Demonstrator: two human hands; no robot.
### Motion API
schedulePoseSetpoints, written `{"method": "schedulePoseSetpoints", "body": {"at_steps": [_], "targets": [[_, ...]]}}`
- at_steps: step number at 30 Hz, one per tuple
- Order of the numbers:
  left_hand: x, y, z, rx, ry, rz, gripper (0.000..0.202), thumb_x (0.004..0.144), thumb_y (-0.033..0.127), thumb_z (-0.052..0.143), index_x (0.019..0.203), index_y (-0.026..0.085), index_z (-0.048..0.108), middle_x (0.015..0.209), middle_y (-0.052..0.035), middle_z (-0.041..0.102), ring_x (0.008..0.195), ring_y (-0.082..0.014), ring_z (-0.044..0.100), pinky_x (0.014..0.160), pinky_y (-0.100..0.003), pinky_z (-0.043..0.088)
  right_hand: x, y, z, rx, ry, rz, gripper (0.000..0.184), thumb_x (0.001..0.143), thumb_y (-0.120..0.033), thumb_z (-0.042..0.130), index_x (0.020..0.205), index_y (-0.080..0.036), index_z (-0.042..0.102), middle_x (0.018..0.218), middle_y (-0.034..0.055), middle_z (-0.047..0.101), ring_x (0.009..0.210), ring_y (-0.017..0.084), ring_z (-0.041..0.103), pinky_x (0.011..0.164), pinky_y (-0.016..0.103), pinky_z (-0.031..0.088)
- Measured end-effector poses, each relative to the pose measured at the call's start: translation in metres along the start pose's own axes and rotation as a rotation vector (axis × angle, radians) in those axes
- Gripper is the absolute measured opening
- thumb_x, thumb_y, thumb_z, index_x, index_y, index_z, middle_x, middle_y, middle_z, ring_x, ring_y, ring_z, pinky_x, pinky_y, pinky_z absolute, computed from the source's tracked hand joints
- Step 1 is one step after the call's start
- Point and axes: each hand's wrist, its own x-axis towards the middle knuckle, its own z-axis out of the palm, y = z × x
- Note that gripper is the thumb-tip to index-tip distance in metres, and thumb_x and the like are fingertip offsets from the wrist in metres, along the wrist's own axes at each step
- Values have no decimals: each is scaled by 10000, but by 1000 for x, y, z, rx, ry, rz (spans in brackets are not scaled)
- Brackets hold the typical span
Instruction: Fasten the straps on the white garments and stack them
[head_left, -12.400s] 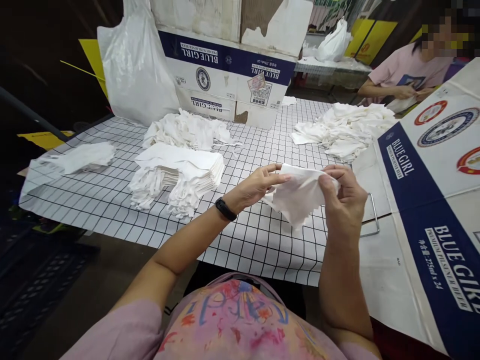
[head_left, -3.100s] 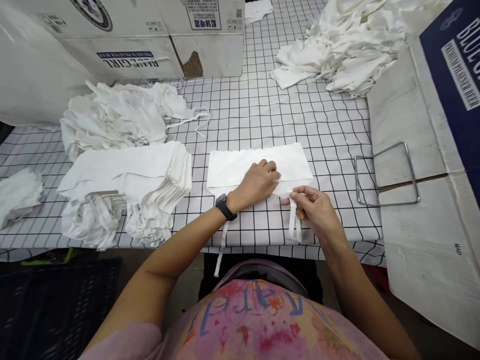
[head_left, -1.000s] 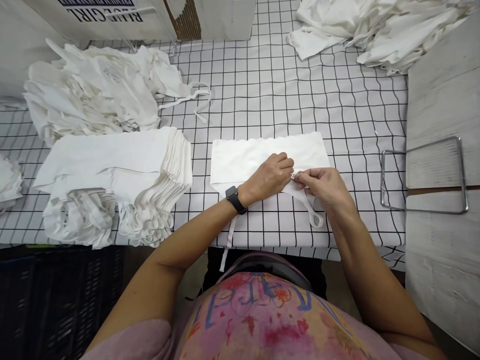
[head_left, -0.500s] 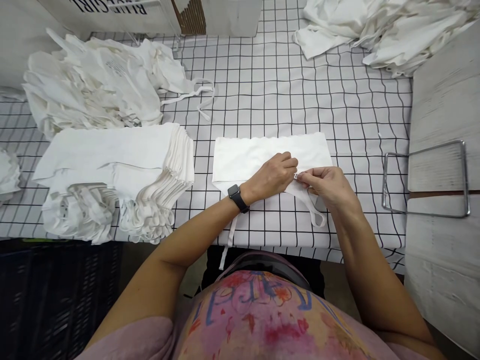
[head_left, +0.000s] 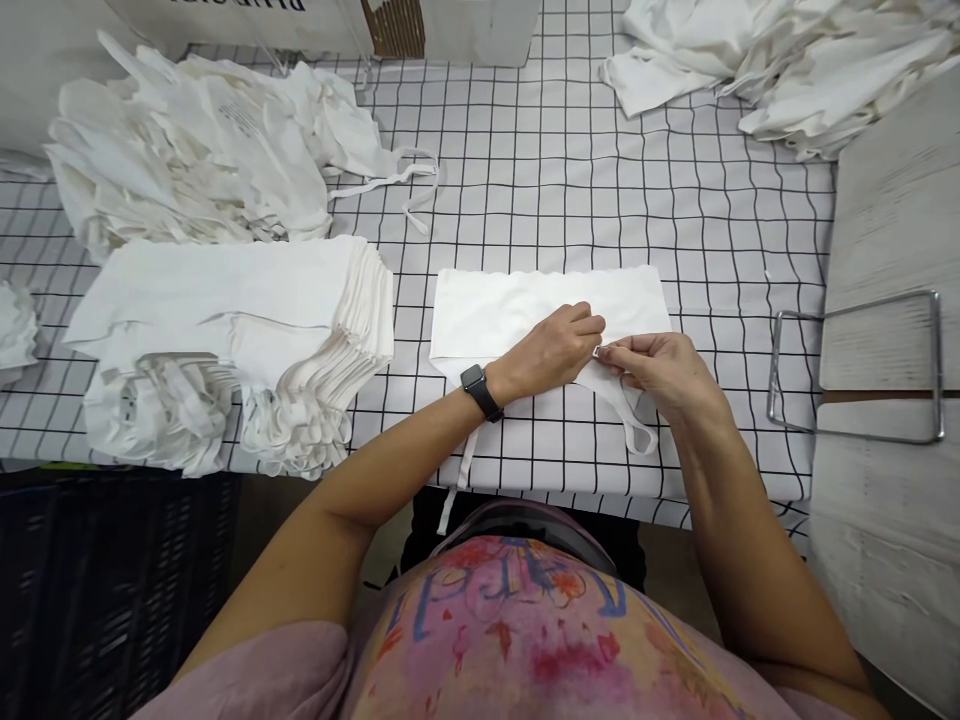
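A white garment [head_left: 510,305] lies flat on the checked tablecloth [head_left: 570,180] in front of me. My left hand [head_left: 551,350] rests on its lower edge with the fingers curled and pinching the fabric. My right hand [head_left: 660,370] pinches a small buckle on the garment's right strap [head_left: 637,432], touching my left fingertips. The strap loops down toward the table edge. A second strap [head_left: 459,475] hangs over the edge on the left.
A neat stack of folded white garments [head_left: 232,330] lies at left, a loose heap [head_left: 195,150] behind it, another heap [head_left: 787,60] at top right. A wire frame [head_left: 855,365] sits on cardboard at right. Boxes stand at the back.
Both hands have stayed at the strap buckle. The view has shifted slightly, and the strap loop looks a little shorter than one second ago.
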Motion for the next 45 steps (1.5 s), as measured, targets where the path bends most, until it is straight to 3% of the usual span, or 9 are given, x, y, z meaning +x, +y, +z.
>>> {"method": "schedulePoseSetpoints", "body": {"at_steps": [12, 24, 36, 45], "targets": [[0, -2, 7, 70, 51, 26, 342, 1027, 69, 412, 784, 153, 636, 950, -99, 690, 919, -213, 554, 808, -358, 487, -7, 2, 11, -19, 147, -9, 181, 690, -236, 749, 544, -177, 659, 527, 0, 521, 458, 71, 349, 402, 236, 218], [-1, -2, 9, 123, 85, 52, 341, 1023, 53, 431, 761, 142, 631, 896, -83, 679, 884, -201, 552, 788, -333, 482, -20, -2, 16, -46, 171, -44, 211, 753, -327, 731, 626, -159, 720, 436, -28, 495, 393, 63, 331, 383, 220, 204], [-1, -1, 8, 172, 97, 77, 375, 1029, 33, 409, 751, 137, 639, 860, -71, 674, 870, -190, 545, 776, -322, 469, -10, -2, 3, -342, 115, -213, 237, 788, -337, 719, 626, -164, 726, 437, 1, 576, 409, 103, 495, 429, 216, 367], [0, -1, 8, 163, 90, 58, 361, 1027, 49, 429, 749, 143, 637, 848, -71, 672, 860, -192, 546, 764, -325, 463, -22, 3, 20, 102, 151, -115, 122, 754, -238, 764, 794, -124, 774, 697, 68, 756, 598, 146, 712, 601, 214, 591]]}}
